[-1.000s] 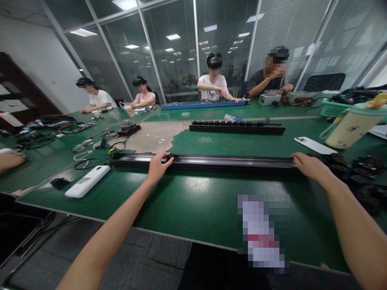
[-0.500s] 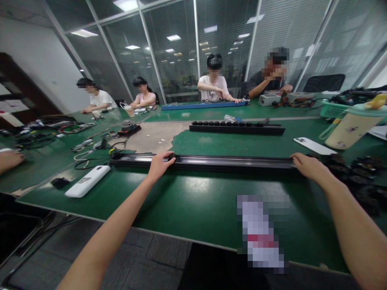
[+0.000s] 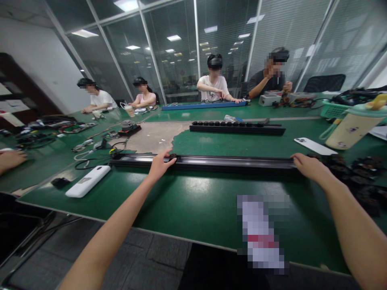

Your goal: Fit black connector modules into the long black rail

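Note:
A long black metal channel (image 3: pixel 229 162) with a shiny inner face lies across the green table in front of me. My left hand (image 3: pixel 160 164) is over its left part, thumb and forefinger either side of a small black block (image 3: pixel 173 156) seated in the channel. The block's exact kind is too small to make out. At the channel's right end, my right hand (image 3: pixel 305 164) grips it with the fingers curled over the far edge, partly hidden. Beside that hand lies a pile of black parts (image 3: pixel 359 169).
Farther back sits a black strip with a row of blocks (image 3: pixel 237 128). A white phone (image 3: pixel 314 146) and a cream cup (image 3: pixel 350 127) stand right; a white power bank (image 3: pixel 88 181) lies left. Co-workers sit opposite, one with a blue strip (image 3: pixel 205 106). Another person's hand (image 3: pixel 12 160) is far left.
My left forefinger has lifted slightly and drawn back, showing more of the black block. My right hand and the channel have barely moved. One co-worker opposite has shifted their raised hand.

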{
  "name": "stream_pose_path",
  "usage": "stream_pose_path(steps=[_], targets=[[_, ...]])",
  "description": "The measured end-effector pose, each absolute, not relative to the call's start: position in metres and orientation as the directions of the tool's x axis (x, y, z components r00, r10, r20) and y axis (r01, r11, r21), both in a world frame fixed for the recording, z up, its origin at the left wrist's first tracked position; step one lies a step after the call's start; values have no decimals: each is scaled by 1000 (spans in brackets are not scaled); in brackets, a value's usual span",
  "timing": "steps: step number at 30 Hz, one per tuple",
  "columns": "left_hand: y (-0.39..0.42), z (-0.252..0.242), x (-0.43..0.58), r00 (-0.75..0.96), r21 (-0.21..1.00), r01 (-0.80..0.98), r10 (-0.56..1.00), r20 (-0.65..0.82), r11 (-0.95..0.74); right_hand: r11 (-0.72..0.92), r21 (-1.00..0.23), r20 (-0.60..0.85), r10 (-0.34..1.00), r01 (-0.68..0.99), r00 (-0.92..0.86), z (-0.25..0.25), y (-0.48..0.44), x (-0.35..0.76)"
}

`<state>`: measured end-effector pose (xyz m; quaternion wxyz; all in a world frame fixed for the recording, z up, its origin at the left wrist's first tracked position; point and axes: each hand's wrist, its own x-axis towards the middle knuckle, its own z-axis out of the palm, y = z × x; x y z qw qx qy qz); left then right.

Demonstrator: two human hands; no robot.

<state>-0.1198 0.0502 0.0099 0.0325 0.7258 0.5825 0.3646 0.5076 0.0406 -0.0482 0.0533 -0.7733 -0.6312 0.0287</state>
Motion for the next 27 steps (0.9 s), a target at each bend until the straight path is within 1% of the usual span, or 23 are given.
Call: stream_pose_path(steps=[6,12,17,27], targets=[[50,9,-117,91,480,799,862,499,-362,-195,-120,9,980,973,197,-46,41,507],[50,8,-115,77,483,803,866,495,-347,-202,-132,12,979,970,206,-51,43,510],[51,6,-108,98,468,805,860,501,-365,-200,-138,42,977,970,207,-53,42,509],[49,9,-100,113,468,801,862,495,-374,-215,-148,14,976,965,220,-46,40,504]])
